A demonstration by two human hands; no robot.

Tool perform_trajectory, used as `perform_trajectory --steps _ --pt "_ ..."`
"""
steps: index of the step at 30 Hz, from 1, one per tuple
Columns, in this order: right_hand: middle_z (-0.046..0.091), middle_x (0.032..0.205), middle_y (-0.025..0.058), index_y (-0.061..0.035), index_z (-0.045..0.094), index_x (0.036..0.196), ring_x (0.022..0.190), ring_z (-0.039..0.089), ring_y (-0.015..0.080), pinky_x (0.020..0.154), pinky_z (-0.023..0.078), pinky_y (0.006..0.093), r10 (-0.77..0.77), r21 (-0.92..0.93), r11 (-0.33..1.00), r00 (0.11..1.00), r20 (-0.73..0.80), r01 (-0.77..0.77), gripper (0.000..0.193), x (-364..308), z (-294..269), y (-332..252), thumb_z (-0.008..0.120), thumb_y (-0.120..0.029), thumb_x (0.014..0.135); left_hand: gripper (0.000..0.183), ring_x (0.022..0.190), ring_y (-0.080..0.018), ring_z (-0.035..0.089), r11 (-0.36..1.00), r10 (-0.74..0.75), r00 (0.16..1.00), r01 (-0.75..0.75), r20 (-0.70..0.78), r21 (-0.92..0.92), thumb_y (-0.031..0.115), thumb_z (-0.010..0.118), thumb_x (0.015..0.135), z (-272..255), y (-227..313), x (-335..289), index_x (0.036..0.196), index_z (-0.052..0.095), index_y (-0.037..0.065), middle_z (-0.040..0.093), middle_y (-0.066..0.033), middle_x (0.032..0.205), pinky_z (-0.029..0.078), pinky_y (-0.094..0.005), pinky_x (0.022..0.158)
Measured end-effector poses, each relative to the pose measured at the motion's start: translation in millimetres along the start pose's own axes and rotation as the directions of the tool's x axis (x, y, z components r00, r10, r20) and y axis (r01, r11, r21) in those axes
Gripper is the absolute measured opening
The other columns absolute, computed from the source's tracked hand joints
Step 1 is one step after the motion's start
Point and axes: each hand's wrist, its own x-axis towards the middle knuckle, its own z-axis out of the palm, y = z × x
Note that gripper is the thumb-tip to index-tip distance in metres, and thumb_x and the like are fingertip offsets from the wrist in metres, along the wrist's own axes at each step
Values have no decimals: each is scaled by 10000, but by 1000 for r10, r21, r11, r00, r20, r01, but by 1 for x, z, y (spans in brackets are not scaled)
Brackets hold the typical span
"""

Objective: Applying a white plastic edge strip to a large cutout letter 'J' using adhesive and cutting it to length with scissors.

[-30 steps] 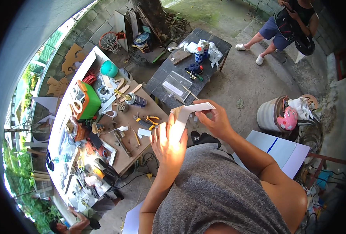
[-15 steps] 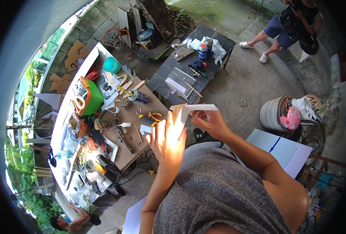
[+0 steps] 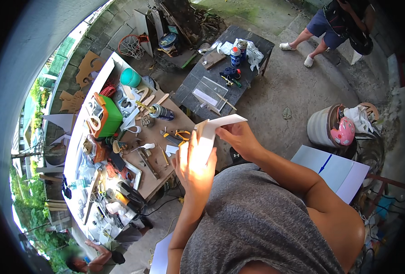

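A white, bent flat-sided piece shaped like an angle or a letter (image 3: 227,120) is held up in front of my chest. A tan strip (image 3: 201,125) shows at its corner. My left hand (image 3: 194,166) is wrapped around the lower limb, its fingers glaring in bright sunlight. My right hand (image 3: 239,138) grips the inner side of the upper limb near the bend, fingertips partly hidden behind it. Beyond my left hand, yellow-and-black pliers (image 3: 182,135) and a yellow-handled cutter (image 3: 171,139) lie on the brown worktable (image 3: 153,185).
The worktable also carries a green-and-orange box (image 3: 109,117), a teal bucket (image 3: 130,77), a can (image 3: 162,113) and scattered tools. Ahead stands a dark table (image 3: 191,93) with spray cans (image 3: 235,57). At right are a striped bin (image 3: 318,125) and white boards (image 3: 334,176). Two other people are nearby.
My right hand has slid left and closer to the bend. The white piece has tilted, its upper limb now rising toward the right. The view has shifted slightly.
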Motion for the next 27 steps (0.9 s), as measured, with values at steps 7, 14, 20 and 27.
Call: perform_trajectory --steps 7,14,20,27 --pt "637 923 9 -13 632 1070 815 557 63 730 455 223 113 -178 977 992 -55 -121 147 -16 -28 0 614 -140 996 572 914 -365 626 954 -53 996 71 68 -291 148 817 739 -1 -19 2 1228 608 -61 680 -199 1040 513 -457 787" --pt "647 841 2 4 659 1005 745 569 47 667 470 236 -18 -223 975 1000 8 20 205 -8 -9 0 668 -199 976 575 890 -381 633 945 -39 998 54 53 -322 152 819 734 8 -23 -4 1223 607 -65 679 -203 1051 525 -449 737" --pt "684 889 36 33 654 1081 816 623 77 728 513 259 91 -286 955 995 41 -76 212 -3 3 -1 642 -143 965 534 932 -355 642 970 -52 996 67 71 -233 121 774 753 3 -13 -7 1237 627 -51 677 -212 1064 517 -425 836" --pt "693 941 77 33 646 1104 885 655 115 791 526 271 121 -324 942 988 94 -85 195 -11 -6 -8 546 -88 988 558 929 -357 636 972 -33 999 37 23 -230 151 798 738 11 -29 -12 1235 621 -32 673 -195 1077 516 -440 808"
